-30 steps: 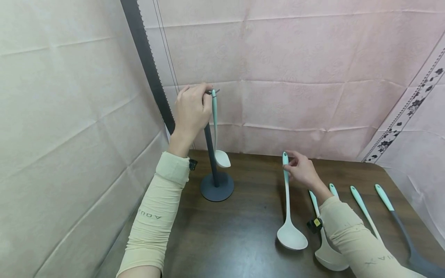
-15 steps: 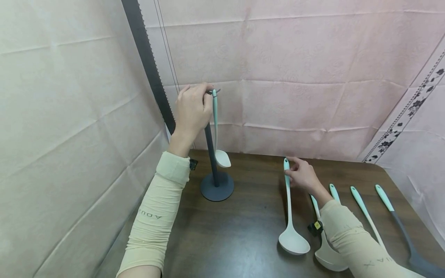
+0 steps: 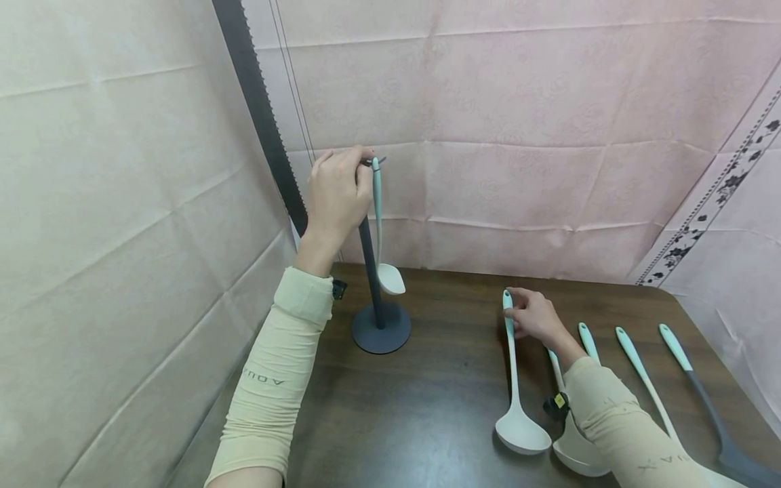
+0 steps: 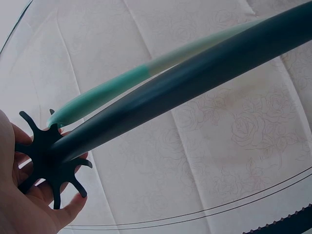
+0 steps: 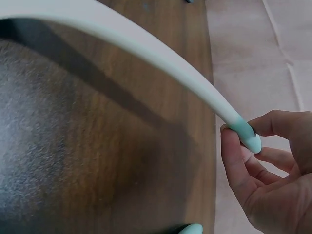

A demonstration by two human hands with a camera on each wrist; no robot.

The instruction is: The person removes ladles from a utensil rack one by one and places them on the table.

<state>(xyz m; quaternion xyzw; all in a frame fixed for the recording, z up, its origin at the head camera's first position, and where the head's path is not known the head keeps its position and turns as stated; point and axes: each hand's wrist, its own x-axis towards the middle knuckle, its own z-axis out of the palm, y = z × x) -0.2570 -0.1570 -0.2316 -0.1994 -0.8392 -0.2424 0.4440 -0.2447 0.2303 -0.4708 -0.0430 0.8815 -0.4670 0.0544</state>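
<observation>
My left hand (image 3: pixel 339 193) grips the hooked top of a dark utensil stand (image 4: pixel 46 156), its fingers behind the hooks. From one hook hangs a ladle with a pointed lip (image 3: pixel 390 278) and a mint handle (image 4: pixel 105 95), beside the pole. Out to the right, my right hand (image 3: pixel 537 317) pinches the mint handle end of a white ladle (image 3: pixel 522 432) between thumb and fingers. The handle tip (image 5: pixel 246 134) is raised off the table in the right wrist view. Whether the bowl touches the tabletop I cannot tell.
Right of the held ladle lie another ladle (image 3: pixel 579 451), partly under my right forearm, a mint handle (image 3: pixel 588 341), a white-shafted utensil (image 3: pixel 647 379) and a grey-headed turner (image 3: pixel 708 407). The brown table (image 3: pixel 439 379) ends at a cloth backdrop (image 3: pixel 518 169).
My right hand has lowered and drifted slightly right with the ladle, bringing it closer to the other ladle. The left hand, the stand and the hanging ladle stay in place.
</observation>
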